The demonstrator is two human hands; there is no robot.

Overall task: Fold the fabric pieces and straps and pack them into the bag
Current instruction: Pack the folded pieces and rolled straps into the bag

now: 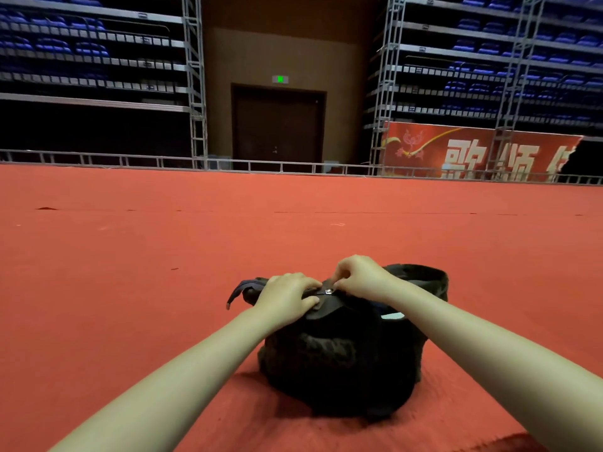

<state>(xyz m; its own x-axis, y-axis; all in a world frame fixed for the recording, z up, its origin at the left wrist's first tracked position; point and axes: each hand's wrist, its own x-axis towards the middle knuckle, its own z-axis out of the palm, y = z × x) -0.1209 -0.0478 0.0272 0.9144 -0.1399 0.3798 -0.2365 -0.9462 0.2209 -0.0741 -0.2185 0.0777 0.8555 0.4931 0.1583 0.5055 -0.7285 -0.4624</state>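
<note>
While my left hand point(288, 296) presses curled fingers on the dark bag point(339, 353) on the red carpet point(130, 272), my right hand point(357, 275) pinches its zipper pull point(328, 291).

Bag point(339, 363) black with a mottled dark pattern on its front panel, strap point(239, 288) dark blue, zip pull point(328, 291) silver, carpet point(163, 256) plain orange-red, seats point(522, 50) blue, banner point(473, 154) red (pale characters, gold swirl), door sign point(280, 79) green.
</note>
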